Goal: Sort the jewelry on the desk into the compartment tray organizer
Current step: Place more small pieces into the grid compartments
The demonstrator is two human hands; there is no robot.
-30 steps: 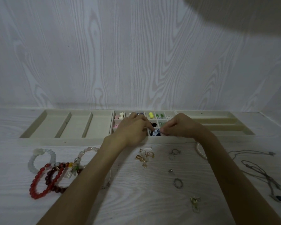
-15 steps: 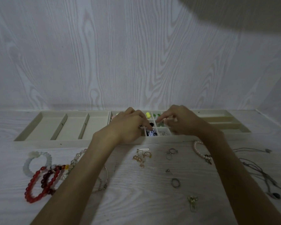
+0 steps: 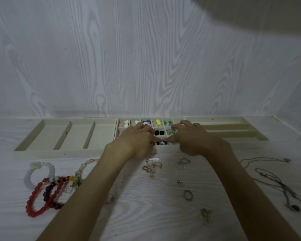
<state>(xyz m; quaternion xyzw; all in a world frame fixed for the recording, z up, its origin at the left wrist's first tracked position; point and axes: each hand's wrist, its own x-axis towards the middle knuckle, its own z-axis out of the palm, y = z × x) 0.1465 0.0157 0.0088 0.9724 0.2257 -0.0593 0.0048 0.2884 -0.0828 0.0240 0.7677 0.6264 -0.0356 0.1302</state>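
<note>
A: What has moved since the earlier frame?

B: Both hands have come together again over the small middle cells of the compartment tray organizer [image 3: 42, 136], after being a little apart half a second ago. The tray lies along the far edge of the surface [image 3: 146, 214], its long axis running left to right.

A: Where does the piece being sorted lie?

B: A tiny silvery piece [image 3: 162, 140] sits between the fingertips of both hands, just above the near cell that holds a dark blue and white item. Neither hand is nearer; they meet at it from either side.

A: And each grip?

B: The left hand [image 3: 137, 138] has curled fingers pinching the piece. The right hand [image 3: 191, 138] touches it with its forefinger tip, the other fingers spread loosely; whether it truly pinches, I cannot tell.

A: What remains?

B: On the near surface lie red bead bracelets [image 3: 42, 197], a pale bracelet [image 3: 29, 174], gold earrings [image 3: 151, 166], rings [image 3: 188, 194] and a cord necklace [image 3: 276, 181], so I judge most sorting is not yet done
</note>
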